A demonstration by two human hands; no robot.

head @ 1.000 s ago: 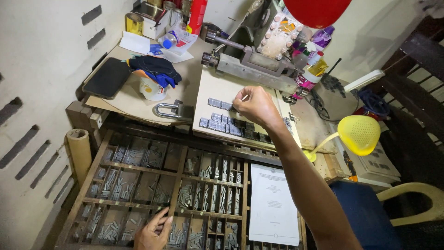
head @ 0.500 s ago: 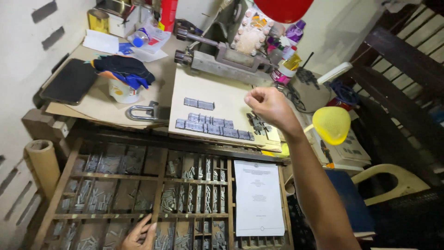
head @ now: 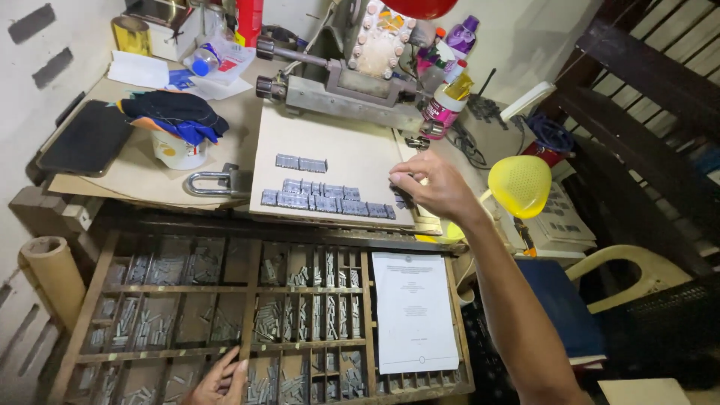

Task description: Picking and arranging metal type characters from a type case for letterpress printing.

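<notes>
My right hand (head: 435, 186) reaches over a pale board (head: 352, 142) that carries rows of small grey metal type blocks (head: 326, 204). Its thumb and forefinger are pinched together at the right end of the lower row, on what looks like a small type piece (head: 396, 187). A shorter row of blocks (head: 300, 163) lies further up the board. My left hand (head: 217, 381) rests at the near edge of a wooden type case (head: 90, 300), fingers spread over a compartment of type and holding nothing.
A white printed sheet (head: 414, 309) lies on the case's right side. Behind the board stand a metal press (head: 352, 94), bottles, a white cup under blue cloth (head: 176, 124), a padlock (head: 214, 182) and a black tablet (head: 86, 139). A yellow lamp (head: 520, 184) and a chair sit right.
My right hand has moved from the upper row of blocks to the right end of the lower row. My left hand stays at the case's near edge.
</notes>
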